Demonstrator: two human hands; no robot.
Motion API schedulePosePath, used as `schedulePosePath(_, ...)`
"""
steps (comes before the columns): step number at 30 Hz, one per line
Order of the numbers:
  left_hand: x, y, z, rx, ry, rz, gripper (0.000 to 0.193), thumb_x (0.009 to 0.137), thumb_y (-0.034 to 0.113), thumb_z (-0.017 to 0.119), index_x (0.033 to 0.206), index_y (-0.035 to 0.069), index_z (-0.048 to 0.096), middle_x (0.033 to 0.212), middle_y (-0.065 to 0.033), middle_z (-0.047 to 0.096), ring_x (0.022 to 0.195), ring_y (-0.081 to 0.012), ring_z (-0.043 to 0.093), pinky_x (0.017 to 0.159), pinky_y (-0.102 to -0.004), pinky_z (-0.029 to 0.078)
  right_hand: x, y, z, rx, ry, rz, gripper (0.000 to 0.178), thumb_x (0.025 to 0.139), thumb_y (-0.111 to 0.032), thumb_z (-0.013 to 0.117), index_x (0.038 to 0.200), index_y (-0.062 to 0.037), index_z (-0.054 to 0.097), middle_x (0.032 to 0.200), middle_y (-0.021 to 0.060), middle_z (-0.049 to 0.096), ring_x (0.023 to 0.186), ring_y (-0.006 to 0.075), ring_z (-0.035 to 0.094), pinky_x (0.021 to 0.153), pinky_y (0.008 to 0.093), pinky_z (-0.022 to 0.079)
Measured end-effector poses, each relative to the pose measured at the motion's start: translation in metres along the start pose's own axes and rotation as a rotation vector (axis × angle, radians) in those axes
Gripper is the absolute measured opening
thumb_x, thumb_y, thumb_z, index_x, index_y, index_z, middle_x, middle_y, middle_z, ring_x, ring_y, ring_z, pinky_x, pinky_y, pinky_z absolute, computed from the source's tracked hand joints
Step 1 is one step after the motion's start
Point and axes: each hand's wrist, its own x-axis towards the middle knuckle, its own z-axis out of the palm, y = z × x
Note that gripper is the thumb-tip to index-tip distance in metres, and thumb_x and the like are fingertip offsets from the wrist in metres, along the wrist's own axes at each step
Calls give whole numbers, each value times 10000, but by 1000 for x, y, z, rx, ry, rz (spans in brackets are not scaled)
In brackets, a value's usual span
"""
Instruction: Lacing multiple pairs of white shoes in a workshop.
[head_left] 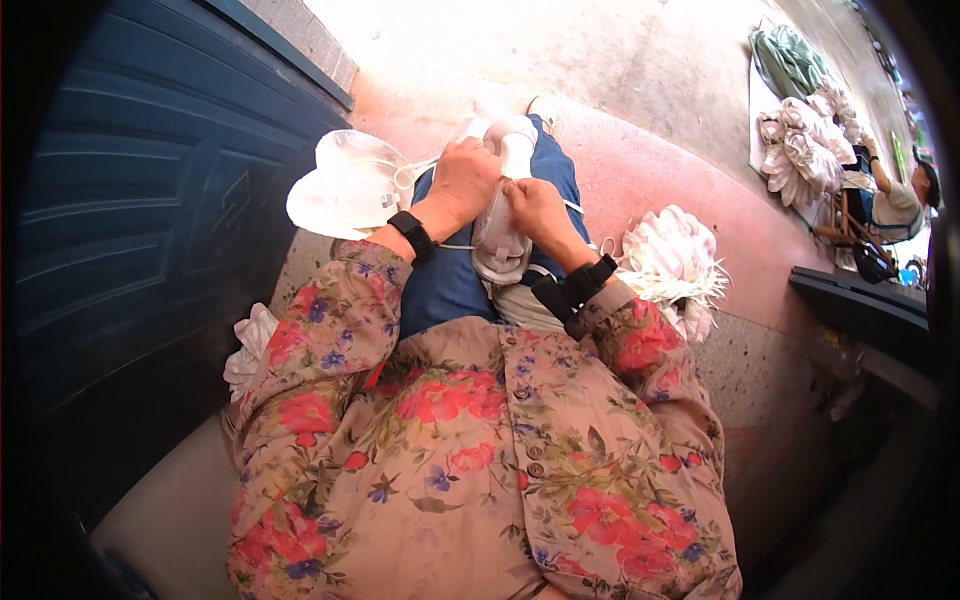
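Note:
A white shoe upper [500, 250] lies lengthwise on my lap, over my blue jeans. My left hand [468, 178] is closed on its far left side, fingers curled. Lower down, on its right edge, my right hand [543, 210] pinches with thumb and forefinger. The fingertips of both hands are partly hidden, so any small thing between them cannot be made out. Pale cord runs out to the left of the upper. Beside my left wrist a wide, white, rounded piece [340, 185] rests at my left knee, with a loop of cord on it.
Bundled white uppers [670, 250] are piled at my right, with loose thread ends. Another white bundle [250, 345] sits by my left elbow. A dark blue panelled door [150, 170] stands close on the left. Farther right are more bundles [805, 150], green cloth [785, 60] and another person [895, 205].

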Motion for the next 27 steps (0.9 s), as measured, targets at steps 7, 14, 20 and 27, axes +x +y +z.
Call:
schedulePosePath(7,-21,19,-7,-171,-74,-317,198,746,257,571,781,65,604,801,-97,602,813,-278,523,654,-404,411,3,4,-2,136,-24,50,300,822,-226,467,778,39,601,754,251,576,762,387,568,680,442,435)
schedulePosePath(14,-14,8,-12,-321,-343,-433,196,742,175,499,881,78,597,845,-136,595,882,-333,512,717,-457,418,-3,-5,13,-246,172,-149,217,821,-183,481,762,7,567,724,210,588,674,373,572,609,447,439)
schedulePosePath(20,-20,4,-8,-554,-204,-476,210,744,223,526,886,112,635,806,-153,593,834,-363,520,715,-440,430,0,-12,16,-453,132,-351,177,812,-177,477,758,-16,525,720,196,587,676,365,581,570,448,450)
schedulePosePath(27,-36,28,-34,-351,-14,-199,361,678,159,639,1033,145,575,1134,-47,494,1011,-274,438,797,-378,393,-36,2,-25,-377,-126,-294,157,795,-140,460,799,-5,542,687,207,588,672,378,587,580,461,452)
